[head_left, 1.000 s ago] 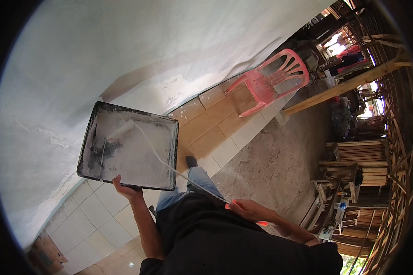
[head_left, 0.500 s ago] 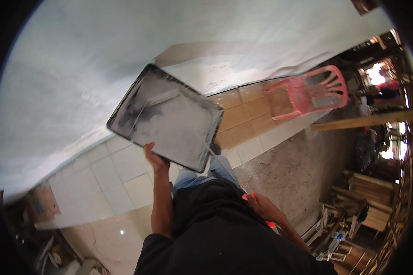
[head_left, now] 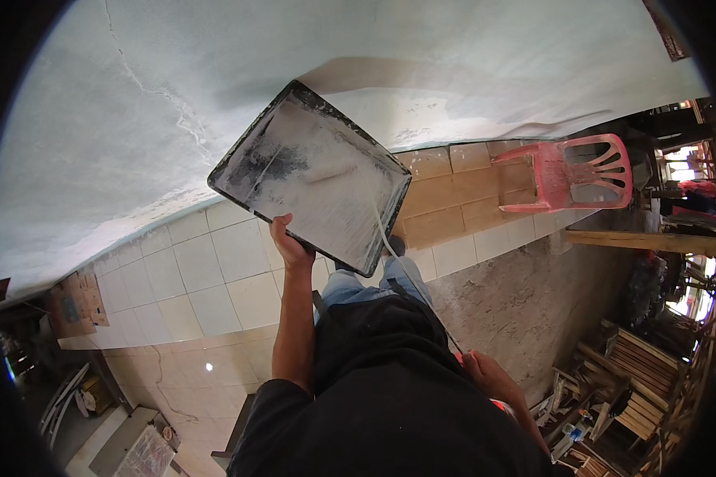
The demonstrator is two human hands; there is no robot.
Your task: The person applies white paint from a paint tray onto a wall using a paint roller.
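Note:
My left hand [head_left: 292, 245] grips the near left edge of a black-rimmed paint tray [head_left: 239, 192], its thumb over the rim. The tray is tilted cornerwise before me and coated with whitish paint, with dark patches at the left. A paint roller [head_left: 332, 172] lies against the tray floor, its sleeve coated in the same whitish paint. From it a thin pale rod runs down to a red handle at my right side. My right hand [head_left: 489, 376] is closed around that handle, most of which the fingers hide.
A pale, cracked wall [head_left: 159, 103] rises just beyond the tray. A red plastic chair [head_left: 553, 176] stands at right on brown-covered tiles [head_left: 445, 191]. Wooden planks [head_left: 636, 366] are piled at lower right, and a wooden beam [head_left: 644, 241] juts in above them. A cardboard piece [head_left: 78, 304] lies at left.
The whole view has shifted, with the chair now farther right. The tray sits higher in the picture. Within the tray, the roller has come toward its near right side.

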